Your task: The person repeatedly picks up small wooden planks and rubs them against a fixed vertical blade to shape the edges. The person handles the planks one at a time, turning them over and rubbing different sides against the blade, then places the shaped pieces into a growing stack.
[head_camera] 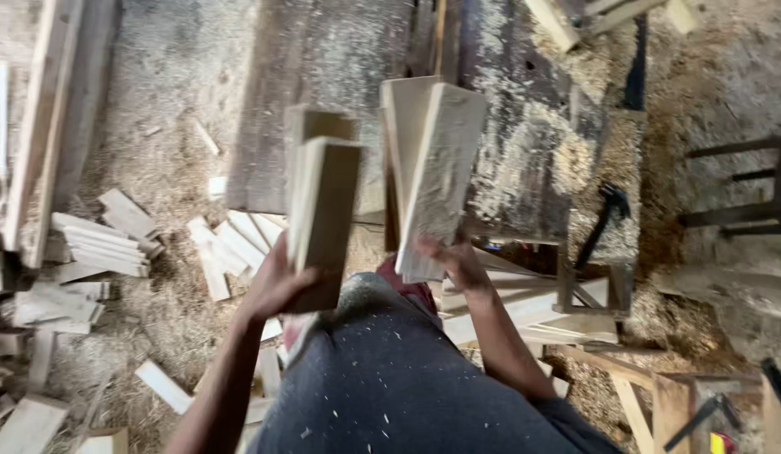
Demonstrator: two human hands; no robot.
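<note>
We record the left hand (pixel 277 286) clenched around the lower end of a stack of short boards (pixel 321 197), which rises upright above the grip. The right hand (pixel 453 261) grasps a second pair of boards (pixel 432 168) at their lower edge; these tilt slightly right, just beside the first stack but apart from it. Beyond both grips stands a sawdust-covered workbench (pixel 533 151). Offcuts (pixel 105 240) lie left of the left grip, a hammer (pixel 604 219) right of the right one.

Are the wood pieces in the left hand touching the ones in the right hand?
Apart. The head view shows a strip of workbench between the left-hand wood pieces and the right-hand wood pieces.
</note>
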